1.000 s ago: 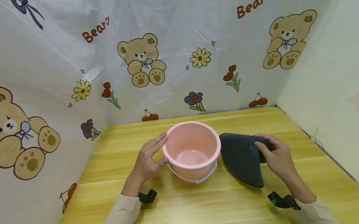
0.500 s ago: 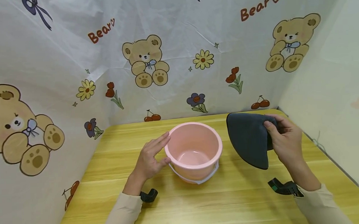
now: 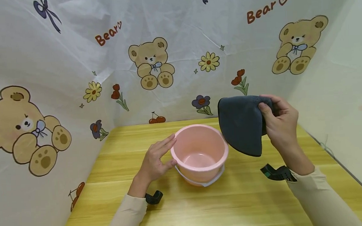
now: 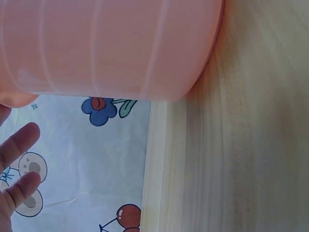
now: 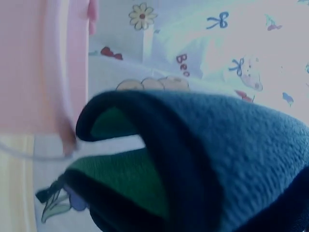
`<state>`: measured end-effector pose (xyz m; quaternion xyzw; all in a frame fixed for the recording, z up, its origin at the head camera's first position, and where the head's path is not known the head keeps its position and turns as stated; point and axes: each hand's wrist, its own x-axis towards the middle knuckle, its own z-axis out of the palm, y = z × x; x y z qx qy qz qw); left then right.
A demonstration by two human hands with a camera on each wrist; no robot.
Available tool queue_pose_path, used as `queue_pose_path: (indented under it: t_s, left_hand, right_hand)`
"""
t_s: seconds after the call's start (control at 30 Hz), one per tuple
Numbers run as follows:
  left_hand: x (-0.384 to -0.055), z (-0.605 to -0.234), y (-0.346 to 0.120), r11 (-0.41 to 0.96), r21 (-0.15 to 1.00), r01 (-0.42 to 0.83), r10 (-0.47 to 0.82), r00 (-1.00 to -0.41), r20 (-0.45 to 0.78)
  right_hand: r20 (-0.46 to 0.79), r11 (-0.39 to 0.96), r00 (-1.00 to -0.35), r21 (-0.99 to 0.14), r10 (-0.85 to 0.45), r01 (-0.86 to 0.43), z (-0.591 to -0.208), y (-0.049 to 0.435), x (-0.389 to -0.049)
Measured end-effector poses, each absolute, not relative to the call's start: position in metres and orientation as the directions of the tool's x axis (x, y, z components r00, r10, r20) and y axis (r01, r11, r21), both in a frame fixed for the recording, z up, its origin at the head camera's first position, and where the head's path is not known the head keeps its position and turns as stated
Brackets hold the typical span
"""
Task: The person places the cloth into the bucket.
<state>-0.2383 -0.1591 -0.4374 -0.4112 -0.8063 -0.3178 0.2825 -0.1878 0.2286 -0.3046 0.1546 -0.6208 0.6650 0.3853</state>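
Observation:
A pink bucket point(image 3: 198, 172) stands upright on the table, its white handle point(image 3: 211, 182) hanging down at the front. My left hand point(image 3: 154, 160) is at its left side, fingers extended, with fingertips and thumb at the rim. Several of those fingers point(image 4: 19, 145) appear beside the bucket wall in the left wrist view. To the right, my right hand point(image 3: 280, 118) pinches a folded dark blue-grey cloth point(image 3: 239, 124) by its right corner, above the table. In the right wrist view, the cloth point(image 5: 231, 130) shows dark edging and a green inner face. Its left edge hangs near the bucket's right rim.
The wood-grain table point(image 3: 184, 209) ends at a white backdrop point(image 3: 184, 36) printed with bears and flowers. A pale wall point(image 3: 342, 97) rises along the right side. Each wrist wears a black camera mount point(image 3: 154, 197).
My right hand has lifted the cloth off the table and then carried it left towards the bucket. My left hand keeps its place at the rim.

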Motion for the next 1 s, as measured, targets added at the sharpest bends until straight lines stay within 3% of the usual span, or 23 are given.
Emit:
queue_pose_path:
  t_s: [0.37,0.57,1.0]
  left_hand:
    - [-0.236,-0.435,-0.158,0.473,0.311,0.824,0.498,-0.541,0.677]
    - [-0.234,-0.436,-0.16,0.482,0.296,0.825,0.503,-0.537,0.677]
    - [-0.234,-0.436,-0.16,0.491,0.299,0.818,0.503,-0.546,0.67]
  right_hand:
    - [0.76,0.098,-0.612,-0.641,0.217,-0.761,-0.292,0.197,-0.197]
    - [0.778,0.048,-0.594,-0.614,0.205,-0.788,-0.28,0.177,-0.199]
    - [0.678,-0.078,-0.715,-0.714,0.172,-0.696,-0.291,0.138,-0.198]
